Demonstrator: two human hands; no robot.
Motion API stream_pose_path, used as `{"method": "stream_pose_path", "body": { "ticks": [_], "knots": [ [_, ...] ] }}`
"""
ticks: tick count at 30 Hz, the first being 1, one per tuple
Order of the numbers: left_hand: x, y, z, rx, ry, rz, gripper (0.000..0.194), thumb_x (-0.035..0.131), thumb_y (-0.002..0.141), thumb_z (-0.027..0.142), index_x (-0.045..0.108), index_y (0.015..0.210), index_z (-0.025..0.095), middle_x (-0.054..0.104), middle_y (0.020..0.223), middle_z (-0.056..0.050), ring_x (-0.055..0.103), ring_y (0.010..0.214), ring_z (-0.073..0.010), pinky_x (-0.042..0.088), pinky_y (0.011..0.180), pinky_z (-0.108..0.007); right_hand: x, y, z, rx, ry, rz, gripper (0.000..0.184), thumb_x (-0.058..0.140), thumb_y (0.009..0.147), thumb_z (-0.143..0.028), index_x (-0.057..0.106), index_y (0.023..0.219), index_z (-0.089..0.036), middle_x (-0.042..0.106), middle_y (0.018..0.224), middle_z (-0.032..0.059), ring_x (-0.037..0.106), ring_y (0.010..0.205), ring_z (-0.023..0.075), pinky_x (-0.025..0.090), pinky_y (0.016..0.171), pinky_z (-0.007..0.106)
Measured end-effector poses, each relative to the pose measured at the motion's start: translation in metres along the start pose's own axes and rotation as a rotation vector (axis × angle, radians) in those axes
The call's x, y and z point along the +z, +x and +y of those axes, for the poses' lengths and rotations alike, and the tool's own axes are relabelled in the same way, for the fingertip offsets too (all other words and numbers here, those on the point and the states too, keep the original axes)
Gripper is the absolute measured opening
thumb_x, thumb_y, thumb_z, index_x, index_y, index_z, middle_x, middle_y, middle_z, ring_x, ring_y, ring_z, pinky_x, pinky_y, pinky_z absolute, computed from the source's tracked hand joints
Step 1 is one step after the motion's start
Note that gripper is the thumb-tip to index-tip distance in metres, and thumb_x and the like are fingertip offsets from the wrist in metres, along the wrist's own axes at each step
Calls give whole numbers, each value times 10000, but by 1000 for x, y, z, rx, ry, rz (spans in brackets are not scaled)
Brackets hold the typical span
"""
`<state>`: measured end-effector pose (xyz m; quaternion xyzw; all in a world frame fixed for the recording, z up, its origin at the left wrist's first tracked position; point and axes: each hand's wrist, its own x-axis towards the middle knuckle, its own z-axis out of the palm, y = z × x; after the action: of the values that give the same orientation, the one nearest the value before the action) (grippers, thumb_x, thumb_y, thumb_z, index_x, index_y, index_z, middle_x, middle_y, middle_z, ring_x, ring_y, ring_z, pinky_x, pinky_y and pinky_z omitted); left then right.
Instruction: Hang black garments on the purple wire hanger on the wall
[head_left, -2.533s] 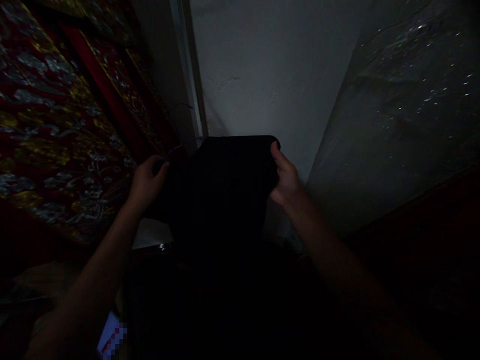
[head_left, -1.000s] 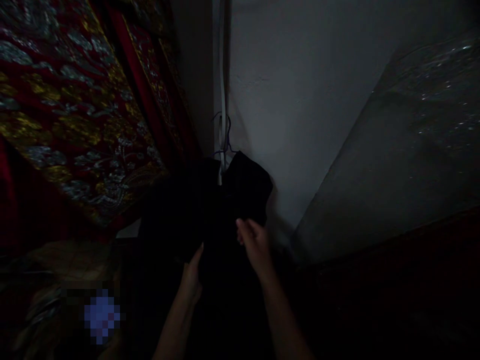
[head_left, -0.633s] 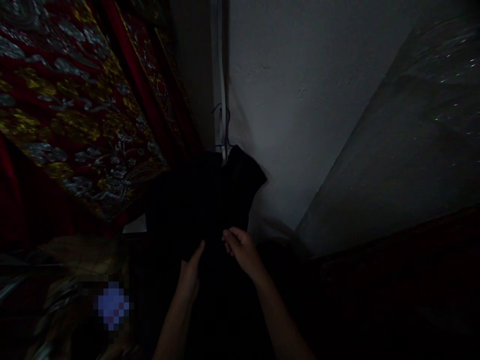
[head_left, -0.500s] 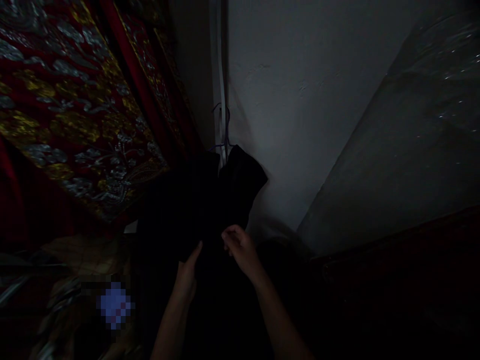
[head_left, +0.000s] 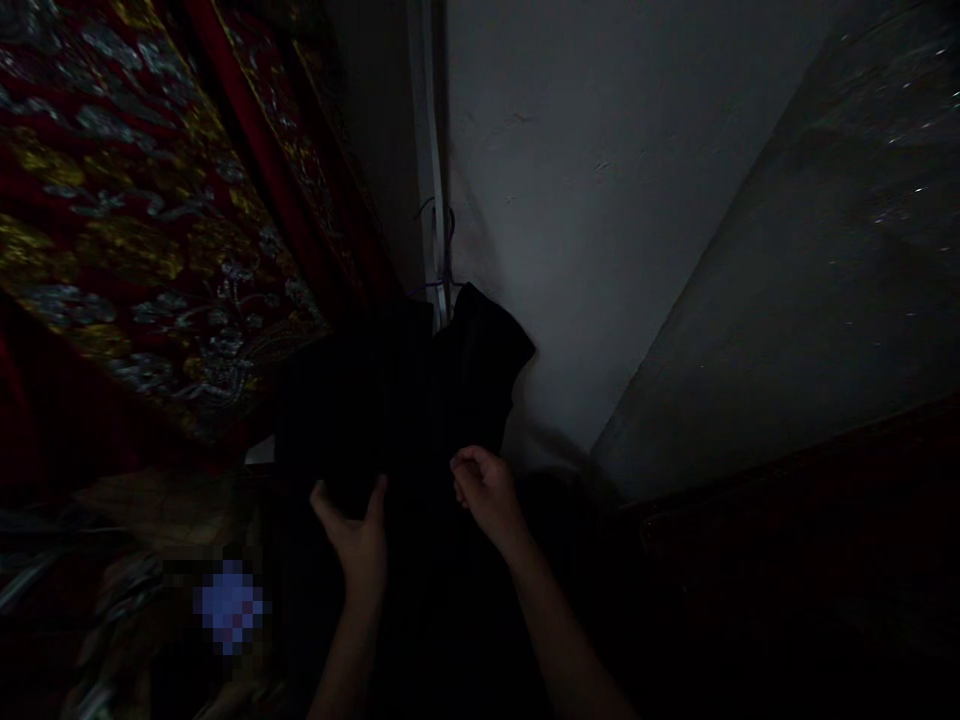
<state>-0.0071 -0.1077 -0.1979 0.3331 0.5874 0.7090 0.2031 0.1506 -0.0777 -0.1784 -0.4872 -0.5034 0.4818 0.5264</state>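
Observation:
A black short-sleeved garment (head_left: 472,345) hangs in front of the pale wall from a thin wire hanger (head_left: 451,240). My right hand (head_left: 484,490) is closed in a pinch at the garment's lower right side, the cloth between its fingers being almost lost in the dark. Lower left on the same garment is my left hand (head_left: 356,535), its thumb and a finger spread wide apart. Whether the left fingertips touch the cloth is too dark to tell.
Red cloth panels (head_left: 150,200) with gold and silver embroidery fill the upper left. A pale vertical strip (head_left: 431,120) runs down to the hanger. Shiny clear sheeting (head_left: 825,270) covers the wall at right. Mixed items and a blurred-out blue patch (head_left: 229,605) lie lower left.
My left hand has opened, its thumb and finger now spread, and has shifted slightly left. The right hand stays pinched in nearly the same place, while the garment's right edge has bulged outward a little.

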Motion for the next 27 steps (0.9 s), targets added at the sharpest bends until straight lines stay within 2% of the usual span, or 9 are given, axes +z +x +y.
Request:
{"method": "stream_pose_path", "body": {
  "ticks": [2, 3, 5, 9, 11, 17, 21, 24, 27],
  "knots": [
    [3, -11, -4, 364, 120, 101, 779, 834, 727, 360, 447, 1386, 204, 443, 1470, -147, 423, 1408, -328, 328, 1200, -542, -2, 0, -2, 65, 34, -3, 298, 593, 753, -484, 592, 796, -189, 503, 471, -65, 450, 406, 101, 335, 414, 218],
    [6, -17, -6, 490, 165, 79, 737, 810, 755, 335, 449, 1384, 201, 421, 1477, -154, 404, 1415, -326, 321, 1197, -544, -3, 0, -3, 89, 52, -12, 321, 603, 740, -503, 595, 789, -186, 511, 461, -61, 451, 392, 100, 332, 403, 216],
    [15, -28, -9, 606, 226, -54, 590, 743, 822, 290, 495, 1350, 201, 449, 1449, -161, 422, 1394, -323, 352, 1164, -538, -4, -1, -5, 119, 91, -35, 341, 618, 718, -517, 601, 779, -182, 523, 446, -58, 442, 368, 95, 324, 387, 213],
    [36, -26, -13, 485, 226, -515, 246, 571, 950, 250, 608, 1187, 196, 676, 1143, -110, 655, 1080, -246, 525, 932, -401, -4, -1, -8, 148, 129, -73, 307, 625, 701, -465, 635, 766, -166, 544, 438, -49, 441, 356, 85, 325, 380, 204],
    [43, -18, -13, 401, 197, -644, 157, 526, 974, 245, 637, 1072, 192, 713, 976, -70, 692, 911, -209, 538, 820, -338, -3, 0, -9, 150, 142, -71, 275, 625, 695, -431, 648, 754, -163, 544, 436, -48, 453, 359, 87, 327, 376, 201],
    [54, -11, -4, 461, 127, -634, 101, 564, 941, 247, 634, 985, 189, 668, 945, -50, 654, 891, -194, 500, 788, -295, -3, -2, -11, 129, 170, -41, 280, 675, 687, -446, 652, 711, -168, 555, 429, -37, 462, 362, 89, 321, 375, 202],
    [60, -10, 1, 421, 125, -662, 97, 556, 946, 257, 605, 891, 193, 654, 828, -16, 640, 792, -175, 474, 740, -273, -11, 7, -24, 125, 182, -41, 224, 665, 644, -391, 656, 644, -167, 545, 425, -35, 445, 367, 77, 312, 381, 196],
    [63, -4, -1, 429, 171, -705, 145, 546, 963, 279, 591, 854, 195, 647, 801, -11, 634, 774, -171, 459, 738, -272, -21, 35, -59, 67, 209, -28, 209, 649, 607, -370, 665, 593, -161, 471, 387, -59, 366, 350, 51, 243, 369, 187],
    [61, 6, -11, 453, 258, -744, 184, 542, 973, 320, 577, 842, 196, 637, 791, -14, 631, 751, -173, 449, 706, -272, -28, 71, -115, -69, 252, 6, 186, 641, 632, -338, 658, 586, -159, 410, 373, -80, 296, 350, 34, 182, 365, 182]
  ]
}}
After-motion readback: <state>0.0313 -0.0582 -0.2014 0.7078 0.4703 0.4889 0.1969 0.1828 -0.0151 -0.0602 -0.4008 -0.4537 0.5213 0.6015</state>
